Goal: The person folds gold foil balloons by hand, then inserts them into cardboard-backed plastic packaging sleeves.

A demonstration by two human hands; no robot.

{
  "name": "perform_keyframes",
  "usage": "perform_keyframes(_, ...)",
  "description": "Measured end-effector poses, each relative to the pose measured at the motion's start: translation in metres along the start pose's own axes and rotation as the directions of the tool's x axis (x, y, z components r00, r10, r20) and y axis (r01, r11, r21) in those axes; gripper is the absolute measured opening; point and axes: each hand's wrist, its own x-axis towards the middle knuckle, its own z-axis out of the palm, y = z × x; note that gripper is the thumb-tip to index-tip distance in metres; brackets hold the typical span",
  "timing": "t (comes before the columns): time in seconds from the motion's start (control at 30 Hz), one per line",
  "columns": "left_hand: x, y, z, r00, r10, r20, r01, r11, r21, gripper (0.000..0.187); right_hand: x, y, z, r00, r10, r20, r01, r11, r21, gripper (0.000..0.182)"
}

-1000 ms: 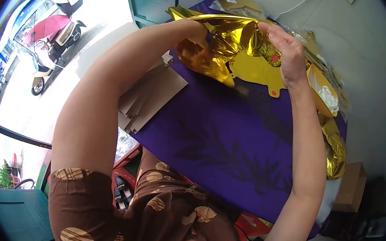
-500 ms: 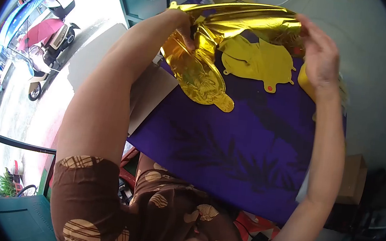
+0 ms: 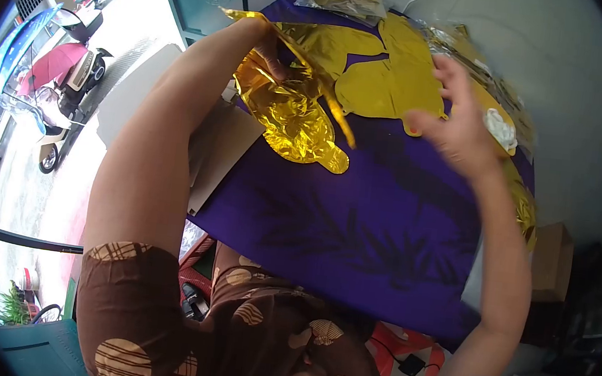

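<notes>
My left hand (image 3: 268,46) is closed on a shiny, crumpled gold foil sheet (image 3: 290,117), which hangs over the upper left of the purple cloth (image 3: 357,216). My right hand (image 3: 458,124) is apart from that foil, its fingers spread and slightly curled, with nothing held. It hovers beside the right end of a flat, matte yellow-gold foil piece (image 3: 385,87) with rounded lobes, which lies across the far part of the cloth. Part of the left hand is hidden behind its wrist and the foil.
Clear plastic packets (image 3: 343,0) lie at the far edge, and more packets (image 3: 475,63) at the far right. White string (image 3: 500,128) sits beyond my right wrist. A cardboard box (image 3: 551,262) is at the right, grey cardboard (image 3: 224,147) at the left. Scooters stand outside.
My right hand has let go of the gold foil and moved down. The foil's stretched end has dropped toward my left hand, uncovering the flat foil and packets behind.
</notes>
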Motion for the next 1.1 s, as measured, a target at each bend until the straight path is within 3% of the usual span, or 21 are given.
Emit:
perform_keyframes(0.03,-0.001,0.001,0.0,1.0,0.004,-0.006,-0.004,1.0,0.001,0.053,-0.005,-0.023,0.017,0.999,-0.021,0.033,0.021,1.0,-0.004,0.079)
perform_keyframes(0.07,-0.002,0.001,-0.003,1.0,0.01,-0.014,-0.01,1.0,-0.002,0.054,-0.008,-0.026,0.038,0.964,-0.265,-0.002,0.262,0.955,-0.14,0.075)
perform_keyframes(0.1,-0.002,0.002,-0.005,1.0,0.017,-0.023,-0.018,1.0,-0.004,0.055,-0.01,-0.039,0.05,0.933,-0.355,0.061,0.36,0.921,-0.148,0.069)
perform_keyframes(0.2,-0.005,0.005,-0.006,0.998,0.043,-0.04,-0.043,0.999,-0.01,0.057,-0.015,-0.062,0.085,0.896,-0.429,0.112,0.441,0.889,-0.124,0.067)
perform_keyframes(0.37,-0.002,0.01,-0.017,0.995,0.069,-0.076,-0.07,0.998,-0.002,0.061,-0.016,-0.071,0.128,0.898,-0.409,0.162,0.44,0.851,-0.288,0.074)
perform_keyframes(0.47,-0.002,0.012,-0.02,0.995,0.063,-0.071,-0.063,0.998,0.008,0.063,-0.008,-0.065,0.144,0.915,-0.388,0.113,0.398,0.815,-0.422,0.067)
perform_keyframes(0.57,-0.002,0.012,-0.018,0.997,0.059,-0.055,-0.058,0.998,0.019,0.065,0.006,-0.061,0.146,0.957,-0.146,0.25,0.242,0.878,-0.413,0.052)
perform_keyframes(0.67,-0.002,0.01,-0.017,0.998,0.048,-0.039,-0.047,0.999,0.026,0.068,0.021,-0.05,0.132,0.957,-0.133,0.259,0.218,0.916,-0.335,0.043)
perform_keyframes(0.77,-0.004,0.01,-0.018,0.999,0.035,-0.021,-0.034,0.999,0.034,0.07,0.022,-0.039,0.122,0.96,-0.254,0.115,0.274,0.938,-0.214,0.038)
perform_keyframes(0.8,-0.004,0.011,-0.015,0.999,0.033,-0.02,-0.032,0.999,0.036,0.071,0.021,-0.046,0.117,0.957,-0.224,0.183,0.263,0.936,-0.234,0.049)
perform_keyframes(0.9,-0.008,0.011,-0.013,1.0,0.025,-0.009,-0.024,0.999,0.044,0.073,-0.008,-0.066,0.131,0.94,-0.276,0.198,0.334,0.856,-0.395,0.064)
perform_keyframes(0.93,-0.009,0.011,-0.013,1.0,0.023,-0.005,-0.023,0.999,0.046,0.074,-0.014,-0.073,0.136,0.923,-0.26,0.285,0.365,0.826,-0.428,0.076)
perform_keyframes(1.03,-0.012,0.012,-0.012,1.0,0.016,0.004,-0.016,0.998,0.056,0.076,-0.027,-0.091,0.156,0.876,-0.198,0.439,0.456,0.635,-0.623,0.073)
perform_keyframes(1.1,-0.014,0.012,-0.012,1.0,0.009,0.012,-0.01,0.998,0.063,0.078,-0.026,-0.092,0.164,0.869,-0.196,0.453,0.471,0.606,-0.641,0.066)
